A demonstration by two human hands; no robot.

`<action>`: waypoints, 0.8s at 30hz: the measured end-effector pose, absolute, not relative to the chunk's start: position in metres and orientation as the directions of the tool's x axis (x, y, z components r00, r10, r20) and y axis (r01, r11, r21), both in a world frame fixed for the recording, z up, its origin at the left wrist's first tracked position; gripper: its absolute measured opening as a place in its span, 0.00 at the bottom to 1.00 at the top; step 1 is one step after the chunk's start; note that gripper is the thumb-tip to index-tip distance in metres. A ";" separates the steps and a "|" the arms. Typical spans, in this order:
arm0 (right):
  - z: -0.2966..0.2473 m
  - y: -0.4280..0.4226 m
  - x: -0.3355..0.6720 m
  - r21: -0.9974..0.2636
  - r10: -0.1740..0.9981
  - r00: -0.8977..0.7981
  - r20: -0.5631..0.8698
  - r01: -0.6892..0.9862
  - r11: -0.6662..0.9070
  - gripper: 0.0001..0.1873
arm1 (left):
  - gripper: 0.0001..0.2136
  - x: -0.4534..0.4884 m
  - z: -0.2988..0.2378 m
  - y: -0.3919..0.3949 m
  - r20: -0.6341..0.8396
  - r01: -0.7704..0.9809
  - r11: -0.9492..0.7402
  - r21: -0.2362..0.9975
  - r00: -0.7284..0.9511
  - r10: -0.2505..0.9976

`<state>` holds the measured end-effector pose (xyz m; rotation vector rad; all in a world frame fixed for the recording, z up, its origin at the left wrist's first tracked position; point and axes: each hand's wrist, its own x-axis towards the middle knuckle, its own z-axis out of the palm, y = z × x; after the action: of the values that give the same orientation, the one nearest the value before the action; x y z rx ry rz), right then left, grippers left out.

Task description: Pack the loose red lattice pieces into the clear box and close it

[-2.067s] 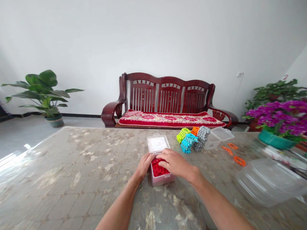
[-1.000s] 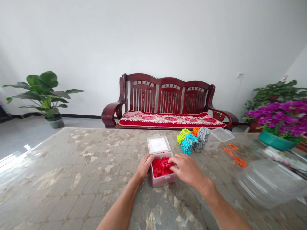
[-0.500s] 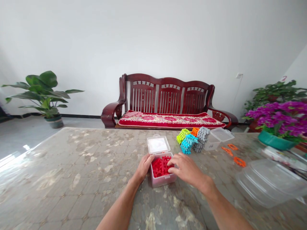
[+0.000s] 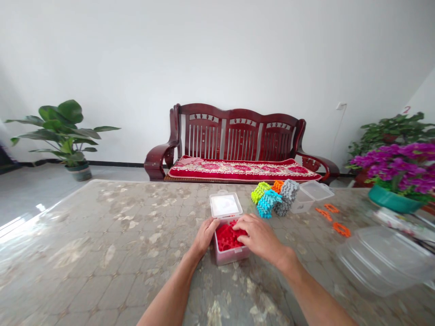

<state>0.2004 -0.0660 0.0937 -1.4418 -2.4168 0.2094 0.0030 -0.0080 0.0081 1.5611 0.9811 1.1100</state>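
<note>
A small clear plastic box (image 4: 227, 256) stands on the marble-patterned table (image 4: 102, 253), its hinged lid (image 4: 225, 204) lying open behind it. Red toothed plastic pieces (image 4: 225, 239) fill the box. My left hand (image 4: 205, 236) grips the box's left wall with curled fingers. My right hand (image 4: 258, 239) lies over the right side of the box, fingertips pressing down on the red pieces.
Stacks of green, blue, orange and grey pieces (image 4: 273, 196) sit behind, beside another open clear box (image 4: 310, 195). Loose orange pieces (image 4: 340, 228) lie to the right. A large clear lidded container (image 4: 380, 261) and a pot of purple flowers (image 4: 397, 174) stand at right. A wooden sofa (image 4: 238, 145) is beyond.
My right hand slid back off the box towards the right, uncovering the red pieces, then moved in again over them. My left hand stayed on the box's left wall.
</note>
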 end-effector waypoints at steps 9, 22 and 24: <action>0.100 -0.058 0.190 -0.365 0.885 -0.408 0.225 0.807 0.465 0.16 | 0.20 0.003 0.011 -0.009 0.212 0.074 -0.239 0.968 0.265 0.941; 0.093 -0.044 0.176 -0.220 0.875 -0.435 0.211 0.852 0.476 0.11 | 0.20 0.005 0.015 -0.008 0.209 0.108 -0.241 0.964 0.249 0.946; 0.093 -0.045 0.178 -0.282 0.883 -0.379 0.276 0.847 0.452 0.10 | 0.20 0.004 0.016 -0.008 0.206 0.106 -0.238 0.965 0.250 0.946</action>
<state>0.1778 -0.0451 0.0930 -1.4613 -2.3231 0.1315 0.0044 -0.0083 0.0158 1.5790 1.0075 1.1192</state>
